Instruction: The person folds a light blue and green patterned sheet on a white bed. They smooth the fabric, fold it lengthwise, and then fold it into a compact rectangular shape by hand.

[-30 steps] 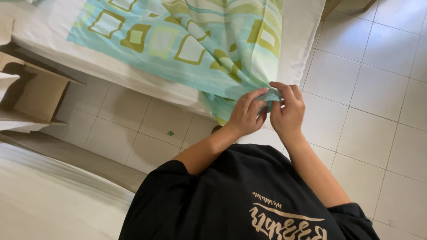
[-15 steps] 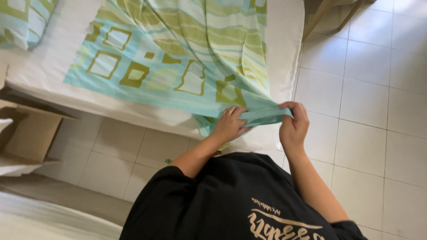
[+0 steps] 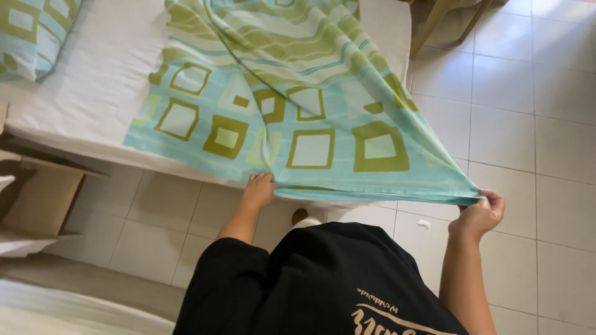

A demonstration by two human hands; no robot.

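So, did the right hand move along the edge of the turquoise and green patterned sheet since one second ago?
Yes. The right hand moved away from the left hand, out beyond the white mattress corner, over the floor tiles.

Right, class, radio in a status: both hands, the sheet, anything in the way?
Left hand and right hand grip the patterned sheet edge, spread apart. Sheet stretched over white mattress. Nothing blocking.

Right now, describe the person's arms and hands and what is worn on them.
Both forearms are bare; the left hand and right hand wear no gloves, and no rings or watch show. Short black sleeves of a black T-shirt with light printed lettering cover the upper arms.
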